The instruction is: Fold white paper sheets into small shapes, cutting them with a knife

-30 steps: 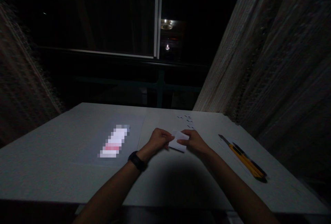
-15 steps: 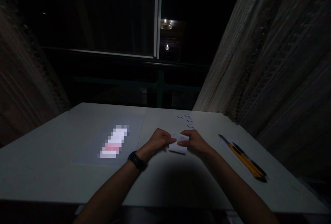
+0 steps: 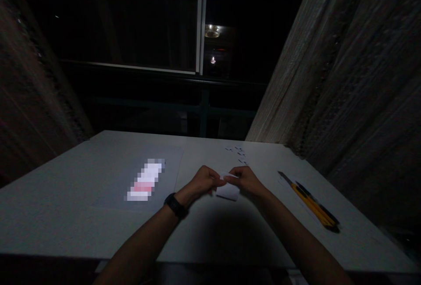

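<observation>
A small piece of white paper (image 3: pixel 228 192) is held between my two hands, a little above the white table. My left hand (image 3: pixel 206 179), with a dark watch on its wrist, pinches the paper's left upper edge. On the other side my right hand (image 3: pixel 245 179) grips the upper right part, thumb on top. The two thumbs nearly meet at the top of the paper. Fingers behind the sheet are hidden, and whether it is folded I cannot tell for sure.
Small dark-marked paper pieces (image 3: pixel 239 153) lie beyond my hands. Rightward, a yellow utility knife (image 3: pixel 311 204) rests beside a dark pen (image 3: pixel 320 206). A bright, pixelated phone-like shape (image 3: pixel 144 182) lies on a large sheet (image 3: pixel 108 188) at left. Curtains (image 3: pixel 292 57) flank the dark window.
My thumbs have come closer together at the paper's upper edge. The paper has tilted, and its lower edge sits slightly lower. Things on the table have stayed put.
</observation>
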`<action>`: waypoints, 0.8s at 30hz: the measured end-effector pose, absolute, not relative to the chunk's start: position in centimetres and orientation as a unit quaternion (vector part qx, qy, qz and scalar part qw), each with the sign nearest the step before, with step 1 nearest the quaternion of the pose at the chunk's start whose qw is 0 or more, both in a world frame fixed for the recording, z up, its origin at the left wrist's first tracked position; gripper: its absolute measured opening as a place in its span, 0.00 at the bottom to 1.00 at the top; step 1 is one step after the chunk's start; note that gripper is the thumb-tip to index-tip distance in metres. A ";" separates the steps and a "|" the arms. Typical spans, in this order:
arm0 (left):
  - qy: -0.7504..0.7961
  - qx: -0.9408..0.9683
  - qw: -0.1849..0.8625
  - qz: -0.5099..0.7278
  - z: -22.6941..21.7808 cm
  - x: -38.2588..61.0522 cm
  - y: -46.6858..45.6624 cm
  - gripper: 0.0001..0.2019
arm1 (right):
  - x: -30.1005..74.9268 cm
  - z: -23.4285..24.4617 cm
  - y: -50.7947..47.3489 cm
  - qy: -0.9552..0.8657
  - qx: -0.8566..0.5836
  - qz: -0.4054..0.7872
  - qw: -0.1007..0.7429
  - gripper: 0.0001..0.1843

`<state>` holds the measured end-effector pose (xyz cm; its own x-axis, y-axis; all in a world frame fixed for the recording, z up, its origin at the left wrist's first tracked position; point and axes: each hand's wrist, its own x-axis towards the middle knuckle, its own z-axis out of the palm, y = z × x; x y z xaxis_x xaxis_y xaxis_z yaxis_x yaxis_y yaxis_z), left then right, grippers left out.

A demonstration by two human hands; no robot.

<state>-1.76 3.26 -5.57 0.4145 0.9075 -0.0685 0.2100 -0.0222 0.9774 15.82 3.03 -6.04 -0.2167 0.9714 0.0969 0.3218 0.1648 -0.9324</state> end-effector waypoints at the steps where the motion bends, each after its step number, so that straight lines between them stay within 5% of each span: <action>1: 0.435 0.642 0.547 0.316 -5.6 -1.7 3.2 0.17 | 15.9 -6.1 3.1 -0.649 -0.497 0.427 0.387 0.19; 7: 0.442 0.657 0.531 0.301 -6.2 -1.4 3.1 0.16 | 15.9 -6.6 3.4 -0.625 -0.472 0.474 0.403 0.19; 24: 0.465 0.648 0.523 0.301 -6.6 -1.1 3.4 0.16 | 15.8 -6.8 3.5 -0.651 -0.511 0.375 0.418 0.19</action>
